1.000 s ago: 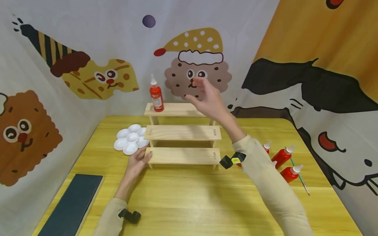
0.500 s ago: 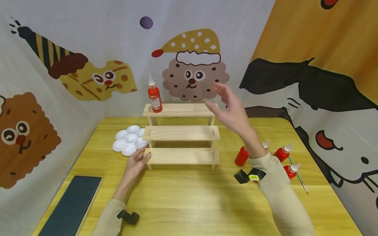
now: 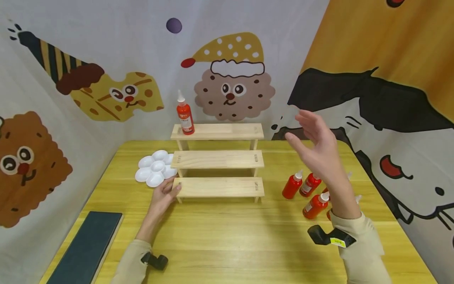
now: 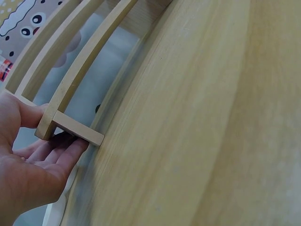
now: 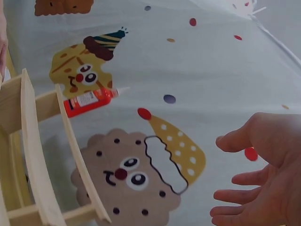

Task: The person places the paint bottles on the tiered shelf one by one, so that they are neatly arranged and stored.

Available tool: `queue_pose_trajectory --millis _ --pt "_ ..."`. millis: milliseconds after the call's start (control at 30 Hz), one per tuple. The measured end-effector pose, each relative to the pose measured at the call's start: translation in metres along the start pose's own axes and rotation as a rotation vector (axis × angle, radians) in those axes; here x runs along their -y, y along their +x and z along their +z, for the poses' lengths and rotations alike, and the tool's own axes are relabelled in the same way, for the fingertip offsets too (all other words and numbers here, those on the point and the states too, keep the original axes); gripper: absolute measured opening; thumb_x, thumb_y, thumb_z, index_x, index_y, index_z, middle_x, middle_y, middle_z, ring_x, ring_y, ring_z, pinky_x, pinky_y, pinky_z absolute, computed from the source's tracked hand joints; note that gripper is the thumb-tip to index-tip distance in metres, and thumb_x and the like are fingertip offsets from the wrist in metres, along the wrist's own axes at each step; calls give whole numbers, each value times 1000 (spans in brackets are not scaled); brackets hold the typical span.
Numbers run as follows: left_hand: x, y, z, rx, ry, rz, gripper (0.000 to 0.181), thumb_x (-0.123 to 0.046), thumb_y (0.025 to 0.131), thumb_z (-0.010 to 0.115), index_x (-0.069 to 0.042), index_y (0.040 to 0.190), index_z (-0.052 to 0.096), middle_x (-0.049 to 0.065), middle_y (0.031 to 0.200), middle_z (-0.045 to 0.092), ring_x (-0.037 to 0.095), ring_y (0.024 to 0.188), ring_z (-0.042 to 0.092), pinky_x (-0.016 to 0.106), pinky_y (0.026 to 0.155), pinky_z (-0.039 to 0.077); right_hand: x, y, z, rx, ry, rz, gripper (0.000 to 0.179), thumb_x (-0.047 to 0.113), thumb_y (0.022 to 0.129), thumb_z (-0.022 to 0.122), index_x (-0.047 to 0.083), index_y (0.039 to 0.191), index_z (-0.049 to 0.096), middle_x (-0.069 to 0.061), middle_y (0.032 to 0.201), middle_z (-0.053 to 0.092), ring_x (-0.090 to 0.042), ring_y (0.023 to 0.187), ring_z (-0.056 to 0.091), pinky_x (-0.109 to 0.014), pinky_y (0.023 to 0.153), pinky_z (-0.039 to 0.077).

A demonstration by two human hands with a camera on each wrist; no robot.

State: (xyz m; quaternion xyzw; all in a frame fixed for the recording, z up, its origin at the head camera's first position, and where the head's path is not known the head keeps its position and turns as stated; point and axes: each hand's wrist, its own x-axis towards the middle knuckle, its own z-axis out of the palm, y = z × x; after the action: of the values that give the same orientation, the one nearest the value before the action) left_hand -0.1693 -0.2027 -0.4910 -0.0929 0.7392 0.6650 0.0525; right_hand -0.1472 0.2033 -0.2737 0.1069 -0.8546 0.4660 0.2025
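Observation:
A three-tier wooden display stand [image 3: 218,186] stands mid-table. My left hand [image 3: 162,201] grips the left end of its lowest step; the left wrist view shows the thumb on top and the fingers by the leg [image 4: 77,128]. One red squeeze bottle [image 3: 185,120] with a white nozzle stands upright on the left of the top tier. My right hand [image 3: 319,150] hangs in the air to the right, thumb and fingers apart, holding nothing. Below it several similar red bottles [image 3: 292,187] stand on the table, some partly hidden by that hand and forearm.
A white flower-shaped paint palette [image 3: 156,168] lies left of the stand, partly behind it. A dark flat board or book [image 3: 85,246] is at the table's left front. Printed cloth [image 3: 227,15] hangs behind the table.
My right hand has moved right and slightly down, from near the top tier to above the red bottles, uncovering more of them. The left hand keeps its hold on the stand.

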Motion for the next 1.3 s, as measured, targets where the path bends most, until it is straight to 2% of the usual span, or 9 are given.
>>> queue_pose_trajectory --millis 200,400,633,867,967,1100,1200,1300 --pt "-1 -1 1 3 -8 3 61 -15 102 61 -2 155 35 27 153 45 -1 91 66 18 79 57 -20 -23 -14 -2 -17 76 62 21 98 67 14 153 39 -11 153 50 -32 141 45 -30 120 37" --pt "-2 -2 1 7 -20 3 61 -14 103 60 -1 156 33 27 153 45 -1 90 66 18 79 57 -40 -48 -22 -3 -46 135 61 21 99 67 14 153 40 -14 151 50 -30 138 47 -8 110 37" --pt "-4 -4 2 2 -21 -2 63 -16 102 62 -2 156 34 26 153 45 -1 90 66 17 80 57 -63 -75 -26 -26 -66 145 59 19 99 66 10 152 40 -20 146 52 -20 136 50 -2 104 35" --pt "-2 -4 3 -12 -32 -4 62 -14 102 62 1 155 34 29 152 45 -1 90 66 17 79 57 -84 -96 -28 -6 -91 216 61 19 99 67 5 152 38 -22 147 52 -43 134 48 3 98 34" --pt "-1 -3 4 -18 -32 -6 63 -14 101 63 0 155 34 28 152 45 0 91 66 17 80 57 -91 -103 -28 3 -106 226 61 19 99 68 4 151 39 -22 146 53 -35 133 51 4 96 34" --pt "1 -1 3 -22 -20 -12 64 -15 101 64 -1 156 35 27 153 45 1 92 66 18 81 57 -102 -112 -28 4 -113 239 60 18 99 67 3 150 40 -24 144 53 0 125 51 4 95 35" --pt "1 -1 2 -20 -5 -14 63 -18 101 63 -2 156 35 25 153 46 4 96 67 19 82 57 -108 -117 -27 5 -114 260 59 17 99 67 2 149 40 -24 142 54 15 114 45 4 93 36" --pt "0 -2 2 -12 8 -15 64 -20 102 63 -3 156 34 25 154 46 7 100 67 19 84 57 -114 -122 -25 2 -119 285 57 17 99 67 1 148 42 -22 139 55 13 112 46 4 90 37"
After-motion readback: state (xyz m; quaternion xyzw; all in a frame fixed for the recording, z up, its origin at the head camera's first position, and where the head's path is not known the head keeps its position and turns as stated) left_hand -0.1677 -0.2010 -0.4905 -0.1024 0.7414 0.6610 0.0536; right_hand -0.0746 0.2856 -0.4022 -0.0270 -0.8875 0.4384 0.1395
